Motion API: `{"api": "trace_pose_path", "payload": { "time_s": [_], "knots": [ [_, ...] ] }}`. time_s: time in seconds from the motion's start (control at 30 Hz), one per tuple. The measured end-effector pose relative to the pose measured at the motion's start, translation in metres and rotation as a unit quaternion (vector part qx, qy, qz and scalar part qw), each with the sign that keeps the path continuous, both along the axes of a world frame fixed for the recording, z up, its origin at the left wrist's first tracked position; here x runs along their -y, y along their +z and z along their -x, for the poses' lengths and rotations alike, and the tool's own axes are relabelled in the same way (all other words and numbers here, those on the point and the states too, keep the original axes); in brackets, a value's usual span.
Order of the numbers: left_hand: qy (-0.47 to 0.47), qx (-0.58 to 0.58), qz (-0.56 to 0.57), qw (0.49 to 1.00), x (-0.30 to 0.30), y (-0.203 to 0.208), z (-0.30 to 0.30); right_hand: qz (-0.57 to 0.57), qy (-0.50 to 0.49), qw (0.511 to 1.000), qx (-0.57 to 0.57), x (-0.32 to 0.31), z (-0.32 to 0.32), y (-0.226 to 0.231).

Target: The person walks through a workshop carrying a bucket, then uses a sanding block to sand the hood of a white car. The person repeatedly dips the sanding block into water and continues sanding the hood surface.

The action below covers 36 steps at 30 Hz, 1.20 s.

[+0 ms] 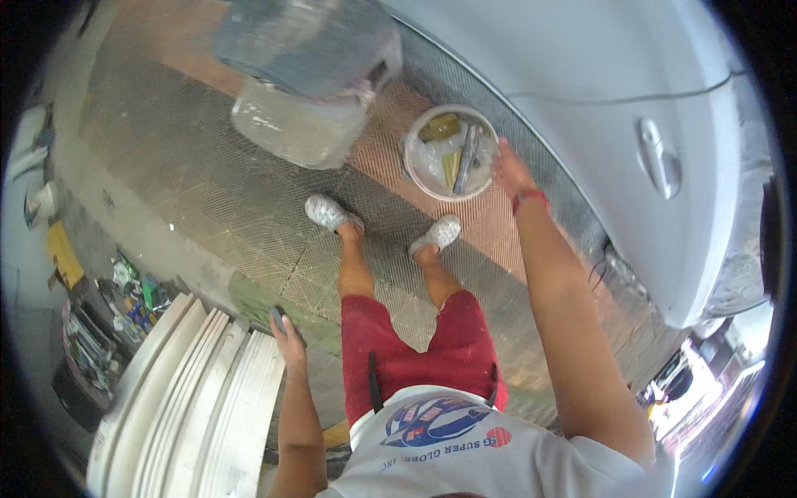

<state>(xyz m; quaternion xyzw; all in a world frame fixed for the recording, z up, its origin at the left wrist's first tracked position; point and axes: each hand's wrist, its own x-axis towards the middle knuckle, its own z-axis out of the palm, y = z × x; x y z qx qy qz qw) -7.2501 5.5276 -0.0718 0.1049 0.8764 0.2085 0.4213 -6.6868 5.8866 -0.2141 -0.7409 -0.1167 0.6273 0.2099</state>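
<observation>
My left hand hangs at my left side, next to a stack of pale panels. Its fingers close around a small dark grey flat block, whose exact kind I cannot make out. Reaching forward, my right hand has its fingers stretched out just beside the right rim of a round white bucket, with nothing visible in it. Whether the fingertips touch the rim I cannot tell. Inside the bucket lie an olive block, a yellowish piece and a long grey bar.
A silver-grey car door with a handle fills the right side. Ahead stands a grey plastic chair-like thing, partly blurred. Pale panels stack at lower left, with clutter beyond. The floor is ridged.
</observation>
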Motion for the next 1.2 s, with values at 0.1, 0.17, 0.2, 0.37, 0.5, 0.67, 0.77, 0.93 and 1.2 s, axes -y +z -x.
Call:
{"api": "trace_pose_path", "payload": {
  "time_s": [0.1,0.17,0.2,0.37,0.5,0.67,0.77,0.93,1.2],
  "knots": [
    [-0.014,-0.090,0.065,0.994,0.076,0.064,0.023,-0.040,0.263,0.957,0.116,-0.003,0.020,0.080],
    [-0.046,-0.113,0.077,0.990,0.103,0.080,0.059,-0.004,0.411,0.880,0.237,0.011,0.002,0.104],
    [-0.029,-0.107,0.089,0.990,0.113,0.091,0.065,-0.011,0.443,0.868,0.224,0.012,0.017,0.130],
    [-0.002,-0.034,0.148,0.988,0.087,0.116,0.118,-0.037,0.705,0.632,0.321,0.065,-0.031,0.186],
    [0.046,-0.045,0.115,0.991,0.061,0.149,0.176,0.091,0.692,0.635,0.331,0.059,0.057,0.257],
    [0.106,-0.043,0.015,0.993,0.037,0.163,0.270,0.066,0.666,0.638,0.381,0.049,0.126,0.282],
    [0.138,-0.064,-0.010,0.988,0.028,0.166,0.323,0.073,0.659,0.667,0.340,0.030,0.202,0.291],
    [0.164,-0.080,0.031,0.983,0.045,0.155,0.393,0.073,0.637,0.706,0.300,-0.009,0.328,0.260],
    [0.298,-0.028,0.042,0.953,-0.037,0.122,0.501,0.039,0.842,0.441,0.309,-0.261,0.550,0.112]
  ]
}}
